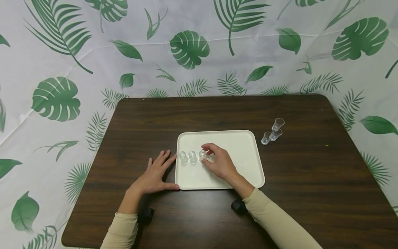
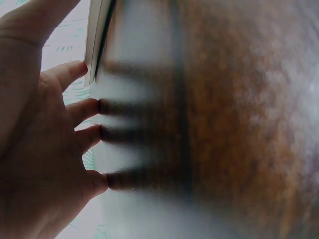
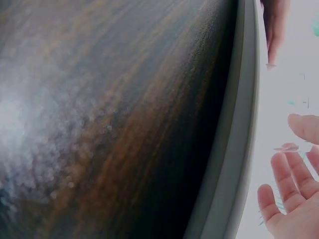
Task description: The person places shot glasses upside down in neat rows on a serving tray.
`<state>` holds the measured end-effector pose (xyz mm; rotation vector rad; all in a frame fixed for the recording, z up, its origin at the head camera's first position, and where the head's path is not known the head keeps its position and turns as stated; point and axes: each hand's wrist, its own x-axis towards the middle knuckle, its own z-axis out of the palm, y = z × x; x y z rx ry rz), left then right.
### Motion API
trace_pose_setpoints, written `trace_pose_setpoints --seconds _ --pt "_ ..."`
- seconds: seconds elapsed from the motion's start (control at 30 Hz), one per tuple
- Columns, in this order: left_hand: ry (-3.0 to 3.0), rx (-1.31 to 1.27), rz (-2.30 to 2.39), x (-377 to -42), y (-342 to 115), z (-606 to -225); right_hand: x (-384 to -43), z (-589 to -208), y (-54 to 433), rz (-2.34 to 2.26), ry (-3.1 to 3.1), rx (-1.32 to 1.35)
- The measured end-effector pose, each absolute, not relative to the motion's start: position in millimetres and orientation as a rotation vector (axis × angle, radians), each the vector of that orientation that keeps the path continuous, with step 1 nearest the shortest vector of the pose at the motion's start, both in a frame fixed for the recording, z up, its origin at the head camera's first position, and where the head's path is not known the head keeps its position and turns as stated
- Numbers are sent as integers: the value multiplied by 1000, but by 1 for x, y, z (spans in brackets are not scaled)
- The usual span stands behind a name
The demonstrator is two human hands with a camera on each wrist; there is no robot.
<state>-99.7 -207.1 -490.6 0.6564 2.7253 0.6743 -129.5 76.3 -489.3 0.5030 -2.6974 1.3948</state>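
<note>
On the white tray, two small clear cups, a left one and a middle one, stand in a row and look upside down. A third clear cup ends the row on the right; my right hand pinches it between thumb and fingers. In the right wrist view the thumb and curled fingers face each other, but glare washes out most of the cup. My left hand lies spread at the tray's left side, its thumb and index fingertip touching the tray's edge, other fingertips on the table.
Three more clear cups stand upright close together on the dark wood table, beyond the tray's right side. A leaf-patterned cloth hangs behind the table. Black wrist devices sit under both forearms.
</note>
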Motion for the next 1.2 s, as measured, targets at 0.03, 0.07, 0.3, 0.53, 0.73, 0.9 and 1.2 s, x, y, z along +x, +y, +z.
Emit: trace_pose_setpoints --seconds 0.03,0.07,0.3,0.53,0.73,0.9,1.2 --pt "2724 652 675 -99 -207 -490 -129 -489 76 1388 -2706 506" --pt "2722 648 674 -99 -207 -489 -129 -489 77 1382 -2715 509" --pt "2721 643 671 -99 -208 -490 -130 -486 79 1337 -2767 529" --pt "2724 650 672 -100 -209 -491 -129 -476 88 1401 -2742 532" --pt "2725 657 681 -100 -210 -491 -128 -461 104 1476 -2693 519" --pt "2719 653 673 -100 -209 -491 -128 -444 130 1591 -2646 459" --pt "2721 647 666 -100 -209 -492 -132 -421 191 1698 -2290 341"
